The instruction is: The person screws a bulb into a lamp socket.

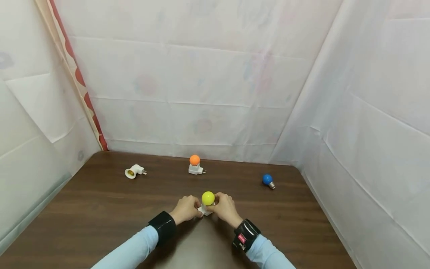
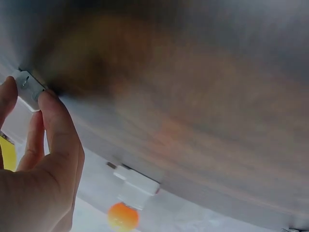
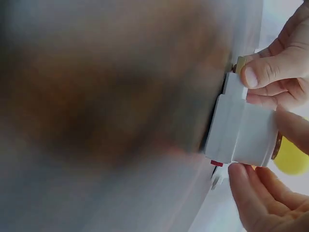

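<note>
Left hand (image 1: 186, 208), right hand (image 1: 226, 208) both pinching near socket (image 3: 251, 128), yellow bulb (image 1: 208, 198) atop; likely positioning, next wants steady hold

I've got the left hand (image 2: 43, 181) at the left edge, thumb and fingers pinching a small white piece (image 2: 30, 92), upper left! Lower down that edge, I catch a yellow thing (image 2: 8, 153), cut off. Bottom, left of centre: an orange ball (image 2: 123, 217) on its white base (image 2: 137, 181). Blurred brown surface (image 2: 203, 96) sweeps rightward.

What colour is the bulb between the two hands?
Greenish yellow; the bulb shows best in the head view.
</note>
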Available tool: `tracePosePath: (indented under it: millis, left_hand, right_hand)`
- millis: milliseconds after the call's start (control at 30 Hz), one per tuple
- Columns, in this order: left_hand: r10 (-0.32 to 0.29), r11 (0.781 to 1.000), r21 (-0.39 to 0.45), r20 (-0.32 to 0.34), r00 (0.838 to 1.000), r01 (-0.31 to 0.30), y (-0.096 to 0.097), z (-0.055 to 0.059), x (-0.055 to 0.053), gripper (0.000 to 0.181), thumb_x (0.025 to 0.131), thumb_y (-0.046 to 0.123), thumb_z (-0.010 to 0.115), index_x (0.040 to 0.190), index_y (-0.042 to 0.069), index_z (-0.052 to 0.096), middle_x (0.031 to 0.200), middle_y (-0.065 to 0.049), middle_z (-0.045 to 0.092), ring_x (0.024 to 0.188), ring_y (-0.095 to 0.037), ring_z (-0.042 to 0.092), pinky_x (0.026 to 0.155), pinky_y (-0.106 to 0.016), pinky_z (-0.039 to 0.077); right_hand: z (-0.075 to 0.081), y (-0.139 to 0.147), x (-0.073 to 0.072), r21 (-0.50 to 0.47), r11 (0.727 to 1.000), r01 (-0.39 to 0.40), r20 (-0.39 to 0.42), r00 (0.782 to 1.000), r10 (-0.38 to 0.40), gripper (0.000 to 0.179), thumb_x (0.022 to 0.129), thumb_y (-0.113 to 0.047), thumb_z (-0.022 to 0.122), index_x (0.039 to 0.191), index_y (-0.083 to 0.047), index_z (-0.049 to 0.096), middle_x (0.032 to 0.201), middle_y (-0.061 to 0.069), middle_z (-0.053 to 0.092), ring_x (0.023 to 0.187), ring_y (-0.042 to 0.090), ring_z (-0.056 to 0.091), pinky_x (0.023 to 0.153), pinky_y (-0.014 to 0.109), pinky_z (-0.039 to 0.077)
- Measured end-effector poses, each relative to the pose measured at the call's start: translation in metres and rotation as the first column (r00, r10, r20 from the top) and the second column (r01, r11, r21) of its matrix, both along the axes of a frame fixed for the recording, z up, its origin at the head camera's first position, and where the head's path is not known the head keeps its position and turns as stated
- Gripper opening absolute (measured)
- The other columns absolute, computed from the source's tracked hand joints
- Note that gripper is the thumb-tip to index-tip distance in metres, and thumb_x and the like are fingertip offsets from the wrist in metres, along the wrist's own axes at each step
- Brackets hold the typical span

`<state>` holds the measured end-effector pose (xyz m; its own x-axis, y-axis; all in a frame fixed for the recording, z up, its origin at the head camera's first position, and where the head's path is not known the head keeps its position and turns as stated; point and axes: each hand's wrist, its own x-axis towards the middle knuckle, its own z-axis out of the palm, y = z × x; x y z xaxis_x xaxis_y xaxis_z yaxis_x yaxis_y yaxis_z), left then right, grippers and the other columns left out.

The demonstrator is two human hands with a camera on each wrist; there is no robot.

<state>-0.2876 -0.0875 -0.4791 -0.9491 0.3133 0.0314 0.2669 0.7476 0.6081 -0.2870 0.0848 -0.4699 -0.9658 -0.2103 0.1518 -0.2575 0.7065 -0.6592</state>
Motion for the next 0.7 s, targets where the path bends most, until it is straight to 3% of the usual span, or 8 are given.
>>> tracePosePath:
  millis: [267,500,700]
  left_hand:
    - [0.143,0.990,-0.006,-0.074,0.987,-0.144,0.007,-0.003,-0.043,0.018,0.067,0.015,0.079,0.078,0.006,0.070,0.079,-0.004,0.068,0.072,-0.021,0.060,0.066,-0.039,0.046]
    - [0.265,0.964,0.006,-0.093,0.960,-0.266,0.017,-0.005,-0.060,0.015,0.068,0.013,0.079,0.078,0.004,0.071,0.076,-0.007,0.068,0.070,-0.021,0.061,0.067,-0.043,0.049]
    - [0.300,0.952,-0.014,-0.168,0.939,-0.306,0.025,-0.001,-0.070,0.011,0.070,0.011,0.077,0.074,0.004,0.069,0.073,-0.008,0.068,0.068,-0.023,0.062,0.063,-0.041,0.051]
  right_hand:
    - [-0.004,-0.007,-0.050,-0.034,0.997,0.073,0.006,0.997,-0.073,0.025,0.070,-0.022,0.079,0.085,-0.005,0.070,0.077,0.002,0.067,0.069,0.013,0.055,0.064,0.035,0.041]
    - [-0.007,-0.014,-0.070,-0.148,0.979,0.142,0.045,0.990,-0.137,0.023,0.071,-0.017,0.078,0.090,-0.004,0.072,0.085,0.006,0.070,0.075,0.016,0.059,0.063,0.031,0.046]
    - [-0.004,-0.018,-0.084,-0.177,0.959,0.220,0.087,0.974,-0.208,0.027,0.071,-0.018,0.078,0.094,-0.003,0.071,0.090,0.009,0.070,0.081,0.020,0.061,0.064,0.032,0.047]
